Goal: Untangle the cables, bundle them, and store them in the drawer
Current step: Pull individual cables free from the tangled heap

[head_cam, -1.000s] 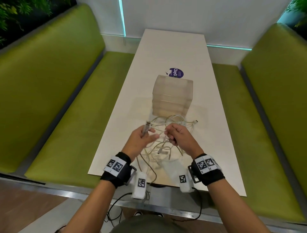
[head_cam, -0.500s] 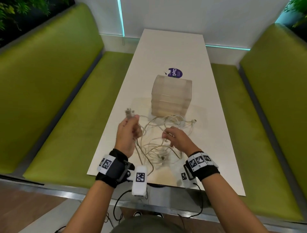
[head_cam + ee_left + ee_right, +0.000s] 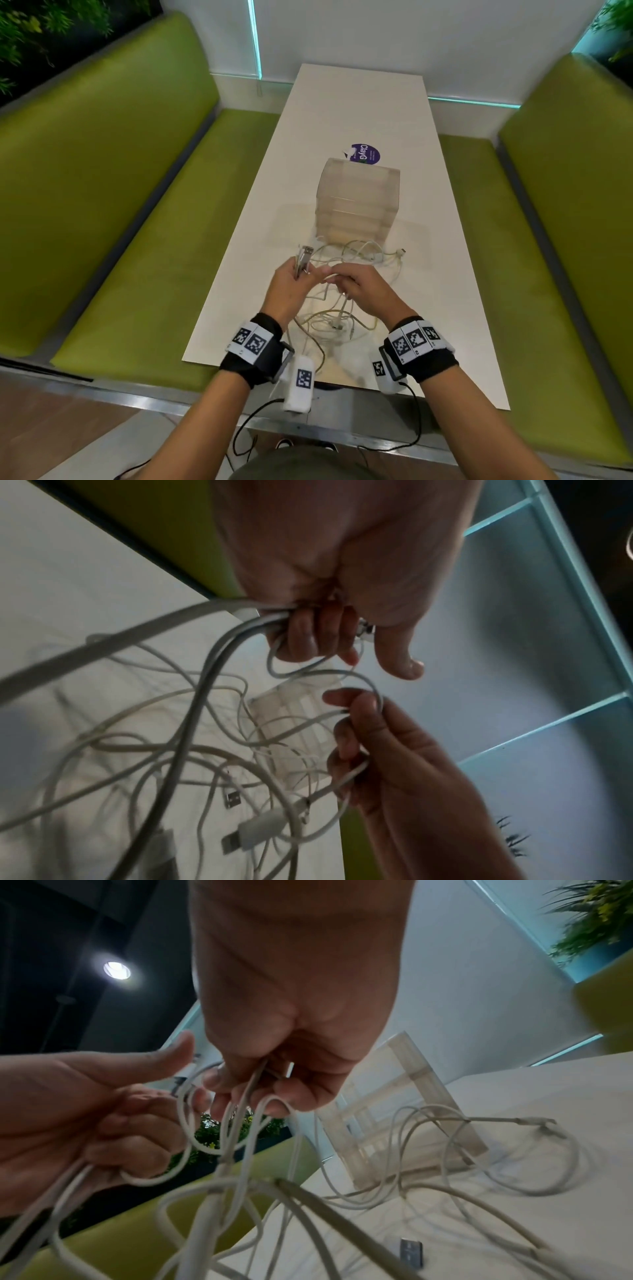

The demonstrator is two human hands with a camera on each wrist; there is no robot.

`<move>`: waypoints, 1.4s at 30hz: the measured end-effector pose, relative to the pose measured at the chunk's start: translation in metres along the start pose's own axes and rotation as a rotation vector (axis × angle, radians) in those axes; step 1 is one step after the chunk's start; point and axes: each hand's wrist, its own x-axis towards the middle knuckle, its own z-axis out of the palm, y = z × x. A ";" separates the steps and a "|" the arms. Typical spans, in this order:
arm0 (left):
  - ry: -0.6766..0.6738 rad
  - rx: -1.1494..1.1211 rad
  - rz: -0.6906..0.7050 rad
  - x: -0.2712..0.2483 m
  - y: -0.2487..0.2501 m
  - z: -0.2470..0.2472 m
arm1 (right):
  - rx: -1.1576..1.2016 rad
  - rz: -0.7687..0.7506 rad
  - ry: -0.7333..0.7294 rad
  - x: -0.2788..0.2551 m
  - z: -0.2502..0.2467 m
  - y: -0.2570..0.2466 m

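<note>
The fingers [image 3: 310, 631] of the left hand [image 3: 289, 291] are curled tight round several strands of the white cables [image 3: 329, 318], with a metal USB plug [image 3: 303, 260] sticking up out of the fist toward the upper part of the head view. Just beside it, the right hand [image 3: 364, 291] pinches a loop of the same cables between thumb and curled fingers [image 3: 294, 1093] (a second loop hangs under its knuckles in the right wrist view). The two hands nearly touch, just below the centre of the head frame, raised a little above the worktop [image 3: 359, 113]. From both grips the strands drop into a loose tangle lying on the worktop below and between the wrists; another run of cable curls toward the right of centre and ends in a small connector [image 3: 401, 252]. A free USB plug [image 3: 234, 842] lies in the heap at the lower middle of the left wrist view. Above the tangle, at the centre of the head frame, stands the translucent drawer unit [image 3: 358, 202], its drawers pushed in. Behind it a purple round sticker [image 3: 365, 154] shows on the worktop. Green bench seats [image 3: 113, 192] fill the left and right sides.
</note>
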 end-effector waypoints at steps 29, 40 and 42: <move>0.144 -0.081 0.009 -0.008 0.013 -0.037 | -0.064 0.203 0.315 0.017 -0.018 0.036; -0.018 -0.108 0.030 -0.010 0.012 -0.021 | -0.233 0.301 -0.091 0.013 0.009 0.027; -0.034 -0.096 0.037 -0.010 0.011 -0.020 | -0.227 0.274 -0.069 0.016 0.013 0.025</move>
